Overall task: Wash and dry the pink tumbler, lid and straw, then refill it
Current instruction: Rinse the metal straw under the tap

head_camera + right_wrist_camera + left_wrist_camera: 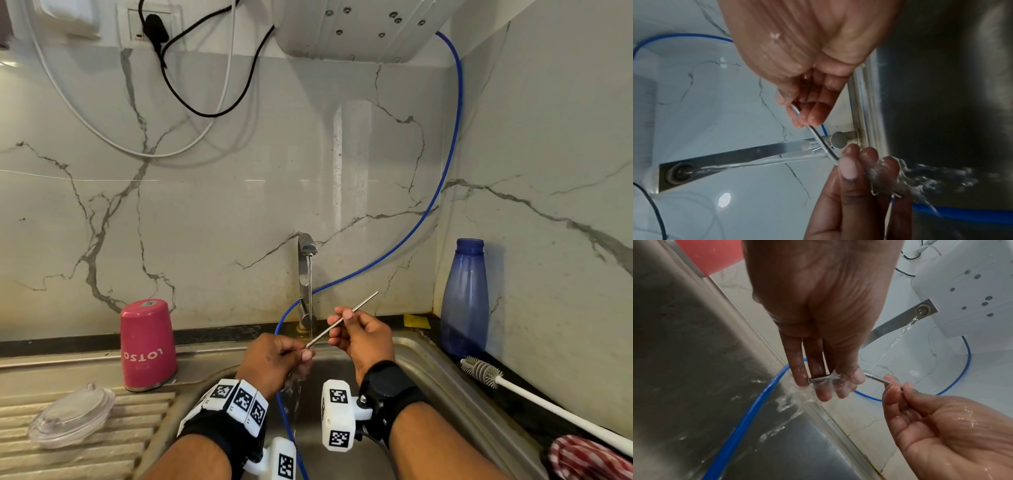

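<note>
Both your hands, left hand (274, 356) and right hand (359, 330), pinch the straw (342, 320): thin, stiff, wet, likely slippery. Grip near the ends.

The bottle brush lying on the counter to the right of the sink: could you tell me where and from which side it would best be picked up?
Grip the bottle brush on its long white handle, a little behind the grey bristle head, probably with the right hand coming from above. The handle lies flat and bare along the dark counter, while its near end runs out of view by the red checked cloth.
</note>
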The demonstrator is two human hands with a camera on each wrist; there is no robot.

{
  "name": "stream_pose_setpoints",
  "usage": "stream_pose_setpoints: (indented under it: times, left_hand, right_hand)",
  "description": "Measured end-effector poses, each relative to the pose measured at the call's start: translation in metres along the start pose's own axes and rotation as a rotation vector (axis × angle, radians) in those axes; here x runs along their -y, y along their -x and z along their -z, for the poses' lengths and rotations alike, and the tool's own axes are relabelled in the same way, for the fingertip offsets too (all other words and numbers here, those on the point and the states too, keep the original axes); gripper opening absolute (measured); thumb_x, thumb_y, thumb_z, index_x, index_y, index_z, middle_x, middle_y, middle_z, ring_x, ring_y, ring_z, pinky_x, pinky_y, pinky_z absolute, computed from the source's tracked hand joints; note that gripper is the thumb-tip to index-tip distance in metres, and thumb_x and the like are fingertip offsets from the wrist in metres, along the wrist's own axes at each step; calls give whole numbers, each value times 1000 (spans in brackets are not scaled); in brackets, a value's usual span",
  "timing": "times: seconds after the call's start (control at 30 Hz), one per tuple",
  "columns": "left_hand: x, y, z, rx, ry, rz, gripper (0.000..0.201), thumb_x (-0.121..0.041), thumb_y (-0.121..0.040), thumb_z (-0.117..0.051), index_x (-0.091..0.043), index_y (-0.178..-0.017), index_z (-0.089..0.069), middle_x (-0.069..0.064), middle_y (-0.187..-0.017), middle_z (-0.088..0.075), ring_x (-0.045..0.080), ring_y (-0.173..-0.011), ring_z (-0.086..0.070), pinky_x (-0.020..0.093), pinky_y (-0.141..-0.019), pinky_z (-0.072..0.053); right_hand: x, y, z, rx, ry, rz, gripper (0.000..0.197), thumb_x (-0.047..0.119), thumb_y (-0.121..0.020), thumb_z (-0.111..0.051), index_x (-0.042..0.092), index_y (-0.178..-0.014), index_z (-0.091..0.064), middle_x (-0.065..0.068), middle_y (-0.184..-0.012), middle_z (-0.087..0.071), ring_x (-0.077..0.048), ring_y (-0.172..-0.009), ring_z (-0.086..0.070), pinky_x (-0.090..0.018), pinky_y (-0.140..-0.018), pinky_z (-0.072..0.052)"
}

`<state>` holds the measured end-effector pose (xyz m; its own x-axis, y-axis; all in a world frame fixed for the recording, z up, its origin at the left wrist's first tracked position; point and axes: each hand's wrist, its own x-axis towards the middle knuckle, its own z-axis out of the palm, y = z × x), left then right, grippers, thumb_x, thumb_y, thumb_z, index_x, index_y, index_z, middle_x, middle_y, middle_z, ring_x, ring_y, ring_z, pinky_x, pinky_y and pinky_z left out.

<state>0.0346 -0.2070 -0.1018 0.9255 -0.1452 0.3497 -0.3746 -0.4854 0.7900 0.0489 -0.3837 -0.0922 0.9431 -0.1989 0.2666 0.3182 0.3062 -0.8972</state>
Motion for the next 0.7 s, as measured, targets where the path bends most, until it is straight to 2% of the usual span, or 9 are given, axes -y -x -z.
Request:
stream_pose_setpoints:
  times: [0.07, 0.2, 0.3, 0.4, 0.47, 0.57, 0.63, 0.7]
  left_hand:
    - [-1, 0, 1, 2, -54, -17, 14, -29, -93, -70, -24, -86, -81, -9, -78, -77, 7, -76, -72, 21, -77, -55]
    - [-2, 0, -1, 60, -52, -8, 17, -27, -94, -69, -22, -83, -80, -4, -74, -77, 13, -72, -73, 34, -80, -59]
    - [-1, 0, -2, 68, -100, -26, 17, -27, -94, -68, -23, -83, -80, -5, -74, -77, 12, -72, -73, 35, -79, -60]
    - [1, -1, -3, 54, -89, -29, 16, -23, -93, -70, -23, -81, -81, -4, -73, -76, 16, -70, -73, 37, -77, -60]
    - [1, -1, -3, 54, -111, -43, 14, -21, -92, -71, -23, -82, -81, -5, -73, -76, 16, -70, -73, 37, -76, -60]
    - [2, -1, -4, 58, -106, -33, 10, -15, -89, -74, -22, -84, -81, -4, -75, -77, 14, -71, -74, 34, -77, -61]
    - [2, -2, -5, 50, -109, -20, 10, -13, -87, -77, -22, -84, -80, -5, -76, -77, 11, -71, -74, 30, -75, -62]
    - [1, -2, -6, 31, -146, -32, 10, -13, -84, -79, -23, -85, -79, -6, -76, -77, 5, -71, -72, 22, -73, -59]
  right_hand:
    - [1, 3, -1, 35, 39, 9, 20, 14, -102, -53, 6, -100, -72, -9, -89, -76, -13, -67, -63, -28, -63, -58]
    - [3, 9, -4, 109, 207, 15, 19, 18, -102, -54, 14, -102, -72, -1, -89, -77, -8, -64, -60, -24, -56, -55]
    - [1, 12, -5, 159, 373, 39, 18, 23, -102, -54, 24, -101, -72, 7, -90, -77, -7, -66, -59, -20, -55, -50]
    - [-6, 12, -9, 209, 468, 60, 19, 24, -101, -56, 23, -103, -75, 4, -91, -76, 2, -62, -61, -14, -54, -46]
    - [-10, 11, -13, 239, 516, 92, 18, 25, -100, -60, 22, -106, -77, 3, -92, -76, 6, -68, -64, -11, -59, -46]
    - [-16, 8, -15, 270, 576, 142, 17, 23, -97, -64, 20, -106, -78, 6, -98, -76, 2, -89, -67, -8, -76, -48]
    - [-19, 7, -16, 284, 610, 162, 17, 21, -96, -66, 19, -108, -78, 7, -101, -76, 1, -93, -67, -5, -78, -47]
    - [-21, 7, -15, 298, 625, 168, 16, 23, -95, -68, 19, -107, -78, 6, -99, -76, -2, -92, -68, -7, -77, -49]
